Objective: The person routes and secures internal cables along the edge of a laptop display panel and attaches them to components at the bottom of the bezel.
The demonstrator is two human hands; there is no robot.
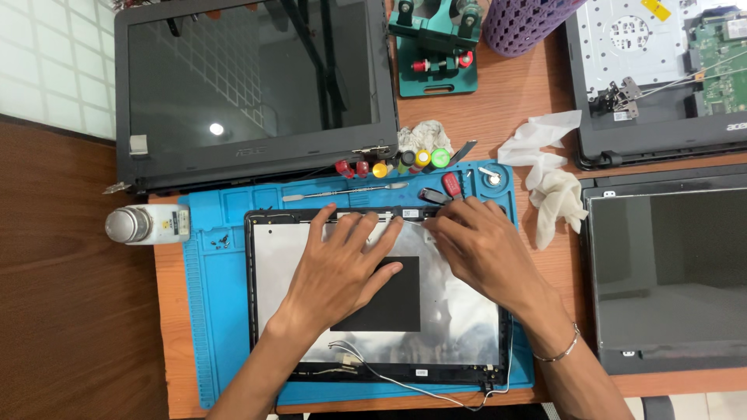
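Laptop lid (373, 342) lies on the blue mat (222, 311); left hand (342, 268) presses flat, grip open, right hand (475, 245) pinches its top edge, grip closed.

Under my palms lies a laptop display panel (467, 311), back up, silvery with a black rectangular patch, framed in a black lid on the blue mat. Beyond it lies a dark laptop screen (249, 74) in its black bezel. At my right lies a bare grey screen panel (669, 268). The white bottle (148, 225) at left bears a small pale label.
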